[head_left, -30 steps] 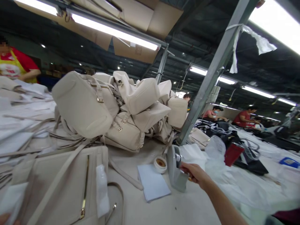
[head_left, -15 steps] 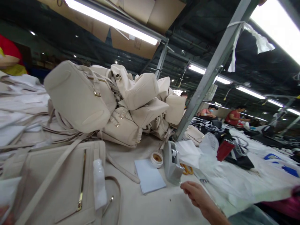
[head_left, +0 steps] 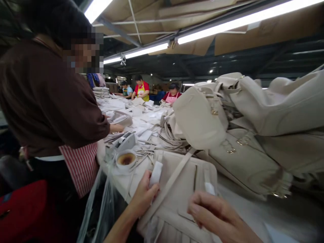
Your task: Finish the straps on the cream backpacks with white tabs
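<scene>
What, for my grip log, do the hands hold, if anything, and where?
The left hand holds a white wrap by its lower end. Right hand: I can't tell.

Their left grip [head_left: 145, 190] is pinched, thumb to fingers; right grip [head_left: 215, 212] is kinda curled, forearms [head_left: 124, 221] angling up from below.

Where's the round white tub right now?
In the head view, the white tub sits left of centre, beside a grey tape dispenser and left of the flat-lying bag.
</scene>
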### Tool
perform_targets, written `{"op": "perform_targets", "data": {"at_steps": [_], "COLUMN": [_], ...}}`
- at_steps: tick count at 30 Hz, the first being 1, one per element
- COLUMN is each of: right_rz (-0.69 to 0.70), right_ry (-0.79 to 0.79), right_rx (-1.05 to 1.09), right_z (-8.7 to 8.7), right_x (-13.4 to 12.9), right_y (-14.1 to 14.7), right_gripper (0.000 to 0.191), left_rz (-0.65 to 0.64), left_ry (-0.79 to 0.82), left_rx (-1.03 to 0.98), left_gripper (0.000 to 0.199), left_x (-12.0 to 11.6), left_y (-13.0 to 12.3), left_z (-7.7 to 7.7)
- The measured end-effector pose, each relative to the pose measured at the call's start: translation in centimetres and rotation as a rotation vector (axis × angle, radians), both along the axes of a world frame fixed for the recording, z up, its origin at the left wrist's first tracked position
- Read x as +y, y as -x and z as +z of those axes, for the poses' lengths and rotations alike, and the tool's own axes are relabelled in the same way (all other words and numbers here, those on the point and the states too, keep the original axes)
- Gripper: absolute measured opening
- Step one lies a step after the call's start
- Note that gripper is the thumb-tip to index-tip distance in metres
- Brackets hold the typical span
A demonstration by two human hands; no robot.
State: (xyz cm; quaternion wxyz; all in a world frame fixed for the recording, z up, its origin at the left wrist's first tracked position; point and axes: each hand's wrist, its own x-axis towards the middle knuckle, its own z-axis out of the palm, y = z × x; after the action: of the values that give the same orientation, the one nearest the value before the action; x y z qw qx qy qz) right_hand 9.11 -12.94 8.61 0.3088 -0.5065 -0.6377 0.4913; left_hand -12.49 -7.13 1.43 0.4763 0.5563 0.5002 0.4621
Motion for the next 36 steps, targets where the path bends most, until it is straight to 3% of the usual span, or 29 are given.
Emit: {"op": "perform_targets", "data": {"at_steps": [2,4,10,14,17,22,28,32,36], "right_rz": [0.102,0.122,0.024,0.020,0.020,0.075,0.103,0.088,0.019], "right_ry": [-0.061,-0.108,-0.179,-0.154,-0.122,0.002,0.111,0.097,0.035], "right_rx": [0.010,-0.004,-0.207,-0.201,-0.158,0.002,0.148,0.164,0.204], "right_z": [1.0,0.6,-3.1,-3.5,-3.3,-2.7,-2.2,-3.2,-5.1], "right_x": [2.5,4.8,8.6,8.9,8.8,8.3,7.5,7.8,8.5], "right_y": [4.2,6.7,7.9,7.8,7.8,7.6,7.5,7.3,7.9], "right_gripper": [0.028,0.022,0.020,0.022,0.023,0.021,0.015,0.012,0.023], "left_rz": [-0.025,-0.059,-0.053,-0.051,-0.090,0.013,-0.024,-0.086,-0.132], "left_ry": [-0.018,-0.043,-0.039,-0.075,0.004,0.122,0.197,0.238,0.266], "left_rx": [-0.008,-0.044,-0.054,-0.004,-0.086,-0.152,-0.212,-0.271,-0.327], "left_gripper": [0.014,0.015,0.013,0.016,0.019,0.030,0.039,0.046,0.048], "left_x": [-0.3,-0.4,0.0,-0.3,-0.3,0.2,0.5,0.5,0.4], "left_y": [0.1,0.2,0.4,0.6,0.4,-0.1,0.3,1.0,1.3], "left_z": [0.3,0.4,0.0,0.7,1.0,0.4,0.4,1.1,1.8]}}
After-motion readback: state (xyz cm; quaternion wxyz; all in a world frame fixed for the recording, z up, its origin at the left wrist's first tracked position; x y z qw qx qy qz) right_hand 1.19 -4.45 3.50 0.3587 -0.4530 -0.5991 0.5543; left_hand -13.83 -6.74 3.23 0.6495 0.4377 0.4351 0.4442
